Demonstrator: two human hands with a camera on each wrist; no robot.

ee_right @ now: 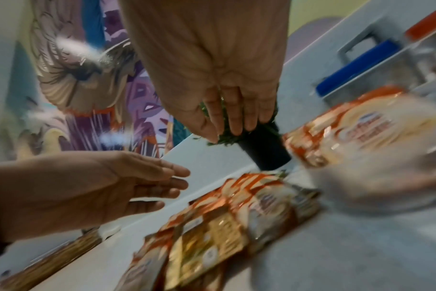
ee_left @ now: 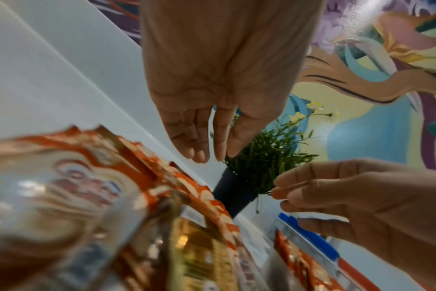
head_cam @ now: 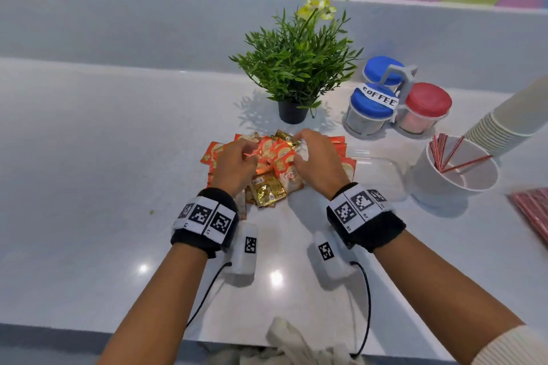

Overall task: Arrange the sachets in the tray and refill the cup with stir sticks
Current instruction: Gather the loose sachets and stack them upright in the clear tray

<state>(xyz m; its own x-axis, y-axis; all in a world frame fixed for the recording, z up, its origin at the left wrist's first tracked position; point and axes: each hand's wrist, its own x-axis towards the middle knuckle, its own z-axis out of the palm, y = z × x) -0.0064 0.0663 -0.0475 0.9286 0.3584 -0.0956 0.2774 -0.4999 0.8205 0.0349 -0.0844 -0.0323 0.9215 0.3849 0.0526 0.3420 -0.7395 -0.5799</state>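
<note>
A heap of orange and gold sachets (head_cam: 277, 161) lies on the white counter (head_cam: 103, 157), blurred up close in the wrist views (ee_left: 87, 196) (ee_right: 224, 216). My left hand (head_cam: 237, 161) hovers over the heap's left side, fingers straight and holding nothing (ee_left: 207, 137). Over the right side my right hand (head_cam: 317, 158) does the same, fingers extended and empty (ee_right: 227, 110). A clear plastic tray (head_cam: 382, 175) sits just right of the heap, partly behind my right hand. Right of the tray, a white cup (head_cam: 439, 187) holds a few red striped stir sticks (head_cam: 444, 154).
A potted plant (head_cam: 296, 68) stands just behind the sachets. A caddy of lidded jars (head_cam: 397, 98), one labelled COFFEE, is at the back right. Stacked paper cups (head_cam: 510, 124) and a pack of stir sticks (head_cam: 533, 210) lie at the far right. A cloth (head_cam: 284, 338) hangs at the front edge.
</note>
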